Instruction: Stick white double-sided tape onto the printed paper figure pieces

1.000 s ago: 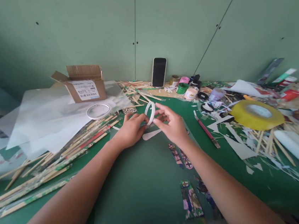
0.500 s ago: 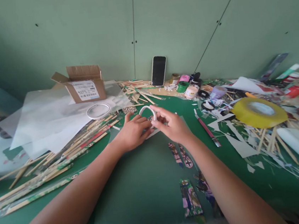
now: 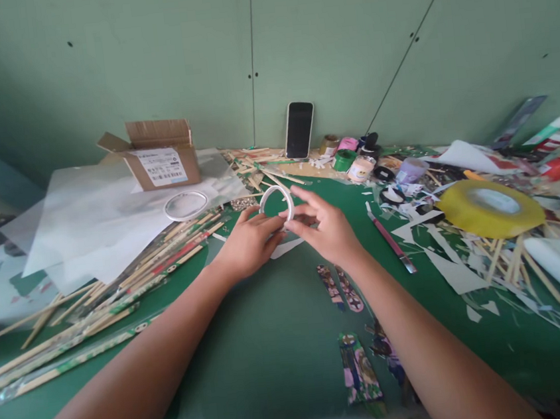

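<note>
Both of my hands meet over the middle of the green mat. My left hand and my right hand together pinch a thin white tape ring, held upright between the fingertips. A white strip lies on the mat just under the hands. Patterned flat sticks lie close behind my right wrist.
A second white ring rests on white paper sheets at left, near a cardboard box. Many bamboo sticks lie at left. A phone leans on the wall. A yellow tape roll, a red craft knife and paper scraps fill the right.
The ring has turned in my fingers, from edge-on to facing more openly, and both hands shifted slightly. Nothing else on the table has moved.
</note>
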Available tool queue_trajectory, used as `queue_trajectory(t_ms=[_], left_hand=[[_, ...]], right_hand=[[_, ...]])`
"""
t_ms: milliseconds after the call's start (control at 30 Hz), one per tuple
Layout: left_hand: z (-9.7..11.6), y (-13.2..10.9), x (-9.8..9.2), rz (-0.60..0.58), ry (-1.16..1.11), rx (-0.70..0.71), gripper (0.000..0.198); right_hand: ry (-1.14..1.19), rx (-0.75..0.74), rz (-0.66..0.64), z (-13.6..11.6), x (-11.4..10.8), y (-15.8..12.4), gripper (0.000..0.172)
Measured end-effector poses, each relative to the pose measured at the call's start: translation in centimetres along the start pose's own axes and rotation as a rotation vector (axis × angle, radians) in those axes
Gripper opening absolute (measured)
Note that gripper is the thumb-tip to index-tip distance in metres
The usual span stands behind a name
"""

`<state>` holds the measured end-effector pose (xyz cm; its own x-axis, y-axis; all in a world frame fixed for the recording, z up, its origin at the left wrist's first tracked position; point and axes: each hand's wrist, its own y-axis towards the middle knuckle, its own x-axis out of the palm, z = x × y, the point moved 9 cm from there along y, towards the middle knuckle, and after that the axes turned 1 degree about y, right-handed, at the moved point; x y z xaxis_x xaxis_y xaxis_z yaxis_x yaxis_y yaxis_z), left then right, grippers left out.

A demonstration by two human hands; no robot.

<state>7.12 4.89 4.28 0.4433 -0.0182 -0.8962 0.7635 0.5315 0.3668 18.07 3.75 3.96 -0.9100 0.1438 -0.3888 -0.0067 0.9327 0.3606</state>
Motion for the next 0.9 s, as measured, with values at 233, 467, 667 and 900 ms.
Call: queue_trajectory(t_ms=[233,467,667,900], left_hand=[[-0.2,-0.1,-0.2,-0.038,0.039,0.002,0.02],[-0.3,-0.2,0.5,-0.067,-0.085,-0.061,0.019],[-1.0,-0.3,0.0,-0.018,-0.1,-0.21,0.025],[-1.0,-0.5,-0.9,0.008,0.121,-0.269,0.033]], right_hand=[[-0.121,-0.087,0.038,-0.7,-0.7,-0.1,0.053],[-0.144,-0.181,0.056,-1.6,-0.5,-0.3,0.007],[-0.164,-0.189,0.182,-1.7,-1.3,-0.5,0.009],[-0.189,-0.177,0.117,-1.6,-0.6,-0.4,0.012]])
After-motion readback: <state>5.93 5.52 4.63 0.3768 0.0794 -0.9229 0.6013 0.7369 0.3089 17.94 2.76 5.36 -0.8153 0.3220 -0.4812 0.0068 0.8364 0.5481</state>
